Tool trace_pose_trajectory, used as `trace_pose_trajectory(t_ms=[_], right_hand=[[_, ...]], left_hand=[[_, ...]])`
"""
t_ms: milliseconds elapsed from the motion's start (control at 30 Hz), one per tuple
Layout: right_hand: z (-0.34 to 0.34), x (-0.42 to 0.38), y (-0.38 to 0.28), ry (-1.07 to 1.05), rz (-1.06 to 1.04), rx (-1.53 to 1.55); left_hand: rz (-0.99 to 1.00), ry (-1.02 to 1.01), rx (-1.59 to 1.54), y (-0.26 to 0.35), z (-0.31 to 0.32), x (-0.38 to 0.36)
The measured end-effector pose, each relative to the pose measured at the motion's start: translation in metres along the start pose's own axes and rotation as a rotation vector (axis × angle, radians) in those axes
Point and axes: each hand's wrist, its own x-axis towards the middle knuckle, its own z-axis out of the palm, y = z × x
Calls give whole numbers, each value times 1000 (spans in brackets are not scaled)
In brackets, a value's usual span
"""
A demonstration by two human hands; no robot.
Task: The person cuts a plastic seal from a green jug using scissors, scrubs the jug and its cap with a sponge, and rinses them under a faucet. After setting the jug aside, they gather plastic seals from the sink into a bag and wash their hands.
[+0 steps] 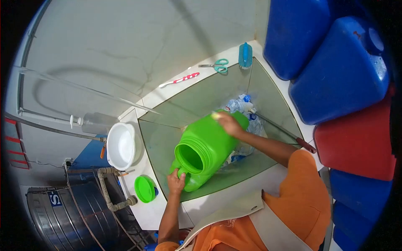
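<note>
While the left hand (176,180) grips the green jar (207,146) by its neck (mouth open), the right hand (227,123) presses a sponge (216,115) on its side; scrubbing likely, rotating next.

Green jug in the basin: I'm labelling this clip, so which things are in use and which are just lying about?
In use:
green jug, gripped by left hand
right hand pressing something small on its side
green lid, off on the ledge

Lying about:
scissors
brush
toothbrush
white bowl
plastic bottles
</note>
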Motion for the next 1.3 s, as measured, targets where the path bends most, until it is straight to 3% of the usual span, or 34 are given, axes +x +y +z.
trace_pose_trajectory(t_ms=[33,100,133,200,267,300,367,400,467,500,567,600,700,733,800,867,900,933,967,1000,1033,1067,1100,1133,1200,1233,1300], right_hand=[[18,2,-64,78,-72,-2],[32,15,-121,-28,-257,-119],[30,21,-107,-25,-260,-116],[20,49,-51,-156,41,-49],[-9,60,31,-120,198,-245],[-13,60,32,-124,191,-248],[-15,68,33,-697,-221,-873],[-12,74,14,-696,-224,-878],[-2,77,-50,-961,-426,-396],[-7,72,-60,-963,-424,-394],[-25,69,-74,-1098,164,-97],[-45,65,-64,-1088,347,-157],[-110,35,-10,-936,837,-117],[-111,26,-4,-932,824,-129],[-114,5,1,-667,405,-49],[-104,0,-111,-257,599,263],[-102,3,-106,-243,597,254],[-99,6,-88,-105,363,168],[-96,9,-72,30,126,81],[-90,11,-64,41,121,78],[-83,12,-55,191,264,162],[-77,15,-47,338,405,248],[-73,24,-54,381,452,320],[-68,29,-60,378,446,326],[-48,35,-93,528,56,-288],[-31,34,-125,521,61,-284],[-4,33,-173,462,-497,-693]], left_hand=[[-15,-48,-26,-1,0,-2],[-24,-90,-52,0,1,-3],[-15,-97,-51,1,1,-3],[-4,-92,-40,1,-3,-1],[28,-106,6,5,-2,-3],[26,-97,6,8,-1,-4],[89,-130,29,10,-6,1],[91,-125,27,19,-8,8],[224,-171,93,54,-16,29],[221,-172,92,73,-21,38],[338,-332,248,111,-25,62],[341,-322,249,126,-25,73],[529,-129,268,166,-12,108],[569,-73,220,176,-4,123],[584,-16,180,193,14,152],[532,70,127,212,24,171],[469,141,83,221,29,174],[481,139,73,224,38,173],[346,197,4,223,50,174],[209,254,-61,224,56,174],[220,255,-62,225,51,170],[129,28,-255,223,42,164],[32,-201,-441,217,34,159],[35,-196,-434,211,26,158],[-64,-265,-251,200,16,152],[-72,-266,-248,198,14,148],[14,-220,-133,198,14,142]])
